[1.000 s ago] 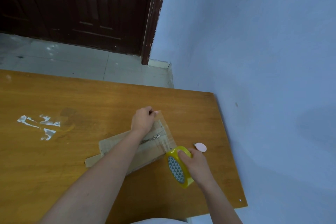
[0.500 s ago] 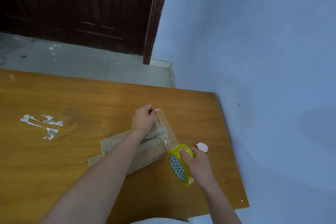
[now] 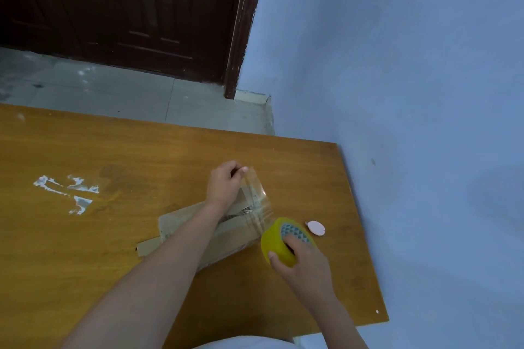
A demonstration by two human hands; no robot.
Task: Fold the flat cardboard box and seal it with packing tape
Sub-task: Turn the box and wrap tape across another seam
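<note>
On the left of the wooden table [image 3: 85,249], white scraps of old tape residue [image 3: 68,193] cling to the varnish, well apart from my work. Toward the middle, the cardboard box [image 3: 187,221] lies under my left forearm, low and pressed flat rather than standing open; I judge it either not yet squared up or folded only into a shallow shape, and I cannot tell which from here. My left hand [image 3: 224,184] is closed in a pinch on the free end of the clear packing tape [image 3: 256,193], holding it just past the far edge of the cardboard. The strip runs back toward me across the box, shining where it catches the light, to the yellow tape roll [image 3: 279,244], which my right hand [image 3: 304,266] grips with fingers curled round its rim, just beside the near right corner of the box. To the right of the roll, a small pink oval object [image 3: 316,227] sits on the table, near but not touching it. The tape is drawn out but, by my reckoning, not yet pressed down or cut, so sealing has only begun and smoothing, cutting and any remaining seams are still to do.
</note>
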